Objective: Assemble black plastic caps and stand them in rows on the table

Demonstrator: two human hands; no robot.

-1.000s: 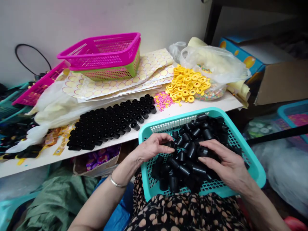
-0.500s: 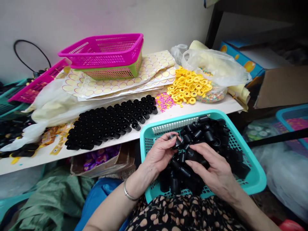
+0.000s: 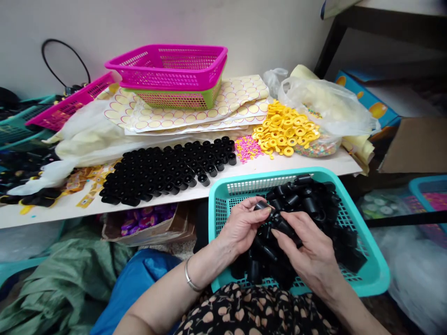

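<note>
My left hand (image 3: 242, 223) pinches a black plastic cap (image 3: 261, 205) between thumb and fingers, over the near left part of a turquoise basket (image 3: 379, 274). Close by on the right, my right hand (image 3: 309, 244) has its thumb and forefinger around another black plastic piece (image 3: 283, 224), partly hidden by the fingers. The two pieces are close together; whether they touch, I cannot tell. A heap of loose black cylindrical parts (image 3: 310, 207) fills the basket, which rests at my lap. On the white table (image 3: 195, 193) behind, black caps (image 3: 164, 170) stand upright in tight rows.
Yellow rings (image 3: 286, 130) and tiny pink and yellow bits (image 3: 247, 148) are piled behind the basket. Stacked magenta (image 3: 167, 77) and green (image 3: 178, 98) baskets sit on sticker sheets (image 3: 240, 93). Under the table is a carton (image 3: 171, 230) of purple items. A plastic bag (image 3: 324, 102) lies at right.
The view has shifted, so the table things appear farther right. Both hands stay over the basket, and the cap in my left hand has tilted and come nearer my right fingers.
</note>
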